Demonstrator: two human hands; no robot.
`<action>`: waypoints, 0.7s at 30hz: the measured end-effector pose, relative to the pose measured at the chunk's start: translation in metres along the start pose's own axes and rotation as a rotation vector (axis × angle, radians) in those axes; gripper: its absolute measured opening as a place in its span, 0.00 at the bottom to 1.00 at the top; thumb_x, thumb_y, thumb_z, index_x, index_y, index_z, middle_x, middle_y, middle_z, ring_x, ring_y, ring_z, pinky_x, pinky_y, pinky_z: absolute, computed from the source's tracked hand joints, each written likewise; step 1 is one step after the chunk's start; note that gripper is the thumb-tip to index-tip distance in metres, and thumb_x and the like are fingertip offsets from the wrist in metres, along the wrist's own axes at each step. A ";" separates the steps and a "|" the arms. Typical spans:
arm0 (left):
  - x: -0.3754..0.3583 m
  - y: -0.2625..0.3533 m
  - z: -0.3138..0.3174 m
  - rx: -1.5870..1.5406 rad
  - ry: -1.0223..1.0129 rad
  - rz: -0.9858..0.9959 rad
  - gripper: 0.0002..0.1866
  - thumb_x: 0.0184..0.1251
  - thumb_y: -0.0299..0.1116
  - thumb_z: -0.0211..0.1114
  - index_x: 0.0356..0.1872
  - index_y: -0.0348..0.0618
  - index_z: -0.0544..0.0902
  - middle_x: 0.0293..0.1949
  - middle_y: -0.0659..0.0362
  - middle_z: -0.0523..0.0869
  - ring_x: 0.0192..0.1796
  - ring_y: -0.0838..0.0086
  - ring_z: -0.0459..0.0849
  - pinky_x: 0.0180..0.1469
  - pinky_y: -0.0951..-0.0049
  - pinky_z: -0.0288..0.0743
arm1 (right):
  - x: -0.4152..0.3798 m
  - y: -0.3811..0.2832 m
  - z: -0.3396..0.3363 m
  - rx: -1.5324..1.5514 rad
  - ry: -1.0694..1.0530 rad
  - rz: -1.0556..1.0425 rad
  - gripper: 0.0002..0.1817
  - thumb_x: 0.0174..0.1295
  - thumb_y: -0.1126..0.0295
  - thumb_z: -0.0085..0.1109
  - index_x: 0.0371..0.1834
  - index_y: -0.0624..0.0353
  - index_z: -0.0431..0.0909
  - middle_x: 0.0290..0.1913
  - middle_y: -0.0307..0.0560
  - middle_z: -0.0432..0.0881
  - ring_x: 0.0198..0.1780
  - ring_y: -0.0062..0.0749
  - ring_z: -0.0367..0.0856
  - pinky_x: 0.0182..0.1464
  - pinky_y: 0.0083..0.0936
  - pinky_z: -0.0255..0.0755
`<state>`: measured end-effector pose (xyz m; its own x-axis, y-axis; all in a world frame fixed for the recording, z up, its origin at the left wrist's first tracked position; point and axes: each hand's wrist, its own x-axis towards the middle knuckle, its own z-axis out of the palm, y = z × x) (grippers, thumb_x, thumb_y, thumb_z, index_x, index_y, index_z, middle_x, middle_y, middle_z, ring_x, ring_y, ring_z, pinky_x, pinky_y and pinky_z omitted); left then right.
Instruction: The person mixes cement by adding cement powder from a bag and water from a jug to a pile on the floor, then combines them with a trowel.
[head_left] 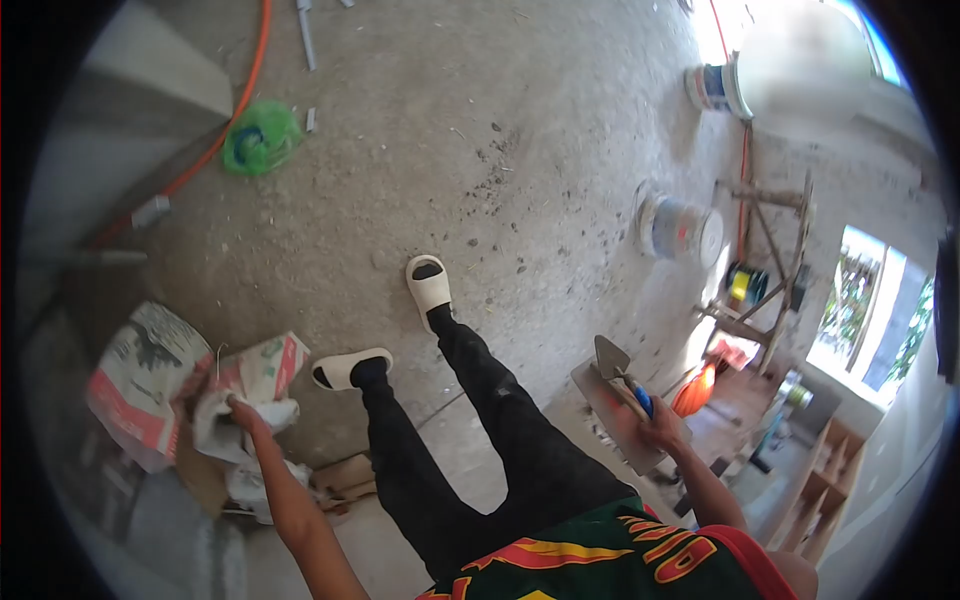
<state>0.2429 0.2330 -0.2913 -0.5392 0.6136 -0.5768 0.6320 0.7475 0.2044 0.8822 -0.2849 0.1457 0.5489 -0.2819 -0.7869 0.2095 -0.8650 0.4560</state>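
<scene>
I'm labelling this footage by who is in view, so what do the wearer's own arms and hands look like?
Both the left hand and the right hand are bare, with no gloves, and no watch or band shows at either wrist. The forearms are uncovered. The dark green top looks sleeveless, with red trim by the right shoulder and red-and-yellow lettering.

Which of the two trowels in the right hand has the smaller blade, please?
The tapered trowel; the other trowel has a broad, rectangular blade.

Near the right hand [660,428], I see a flat metal trowel [618,408], smooth and dull. The concrete floor [370,190] beyond looks matt, rough and gritty.
</scene>
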 end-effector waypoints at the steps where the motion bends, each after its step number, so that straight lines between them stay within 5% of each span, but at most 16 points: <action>1: 0.003 0.055 0.066 0.099 -0.062 0.170 0.37 0.74 0.56 0.49 0.59 0.23 0.75 0.57 0.40 0.80 0.55 0.56 0.81 0.59 0.63 0.73 | 0.028 0.008 0.004 0.076 0.068 0.023 0.27 0.52 0.63 0.61 0.58 0.53 0.73 0.46 0.60 0.83 0.50 0.55 0.82 0.53 0.45 0.74; 3: -0.037 0.123 0.049 0.240 -0.087 0.265 0.36 0.74 0.55 0.50 0.58 0.21 0.75 0.56 0.41 0.81 0.54 0.56 0.81 0.58 0.63 0.73 | 0.060 0.012 0.034 0.170 0.050 0.014 0.28 0.52 0.63 0.60 0.59 0.52 0.72 0.45 0.61 0.83 0.49 0.57 0.83 0.53 0.46 0.73; 4: -0.044 0.127 0.034 0.012 -0.075 0.341 0.36 0.75 0.55 0.47 0.52 0.20 0.77 0.49 0.32 0.83 0.53 0.45 0.83 0.55 0.53 0.74 | 0.058 0.015 0.046 0.216 0.030 0.013 0.28 0.51 0.63 0.60 0.59 0.52 0.72 0.45 0.61 0.83 0.49 0.57 0.83 0.53 0.47 0.73; 9: -0.116 0.192 -0.011 0.530 -0.003 0.325 0.32 0.71 0.49 0.53 0.55 0.22 0.78 0.51 0.36 0.84 0.54 0.45 0.83 0.57 0.55 0.73 | 0.059 0.045 0.084 0.311 -0.042 0.004 0.29 0.50 0.63 0.62 0.59 0.50 0.73 0.46 0.60 0.83 0.49 0.57 0.83 0.53 0.47 0.74; 12: -0.216 0.256 -0.017 0.288 -0.228 0.614 0.37 0.69 0.53 0.55 0.59 0.20 0.73 0.58 0.34 0.79 0.62 0.47 0.76 0.65 0.57 0.67 | 0.060 0.077 0.118 0.347 -0.066 0.016 0.29 0.48 0.62 0.63 0.58 0.52 0.73 0.46 0.61 0.83 0.49 0.56 0.83 0.53 0.47 0.74; 14: -0.265 0.304 -0.016 0.467 -0.333 0.570 0.38 0.68 0.51 0.55 0.64 0.20 0.67 0.63 0.32 0.73 0.66 0.46 0.72 0.67 0.56 0.63 | 0.073 0.085 0.122 0.379 -0.089 0.035 0.28 0.49 0.61 0.64 0.56 0.55 0.73 0.47 0.61 0.84 0.50 0.56 0.83 0.53 0.46 0.74; 16: -0.308 0.339 0.000 0.542 -0.179 0.647 0.33 0.67 0.46 0.59 0.59 0.20 0.72 0.55 0.33 0.79 0.61 0.48 0.77 0.64 0.57 0.67 | 0.085 0.087 0.108 0.424 -0.094 0.020 0.27 0.49 0.61 0.64 0.54 0.57 0.74 0.46 0.61 0.84 0.51 0.56 0.83 0.53 0.45 0.75; 21: -0.414 0.470 0.057 0.354 -0.690 1.118 0.24 0.67 0.41 0.57 0.48 0.24 0.80 0.40 0.36 0.86 0.47 0.55 0.86 0.50 0.58 0.75 | 0.115 0.112 0.068 0.485 0.133 -0.103 0.24 0.49 0.61 0.64 0.49 0.59 0.75 0.44 0.61 0.84 0.49 0.56 0.83 0.51 0.46 0.75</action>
<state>0.7952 0.3161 -0.0020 0.6704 0.5149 -0.5343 0.7084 -0.2297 0.6674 0.9139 -0.4420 0.0778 0.6502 -0.1569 -0.7434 -0.1146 -0.9875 0.1082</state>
